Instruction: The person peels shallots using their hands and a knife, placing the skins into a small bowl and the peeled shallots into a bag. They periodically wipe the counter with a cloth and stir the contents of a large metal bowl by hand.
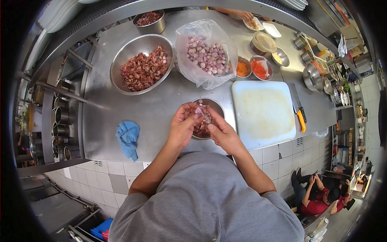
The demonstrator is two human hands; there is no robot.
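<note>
Both of my hands meet over a small steel bowl (217, 105) close to my body. My left hand (183, 123) pinches a shallot (198, 111) whose papery skin hangs partly loose. From the other side, the fingers of my right hand (221, 131) close on that loose skin. Reddish-brown peelings (201, 130) lie in the bowl under my hands. Beyond it, a clear plastic bag (185, 72) holds many purple-white shallots (207, 54). To the left stands a large steel bowl (115, 72) heaped with shallot skins (145, 68).
A white cutting board (264, 113) lies at right, with knives (298, 107) beside it. A blue cloth (128, 139) rests at left. Small bowls of orange (243, 68) and red food (261, 69) stand behind. Another person's hand (244, 15) reaches in at the far edge; people in red (318, 201) are lower right.
</note>
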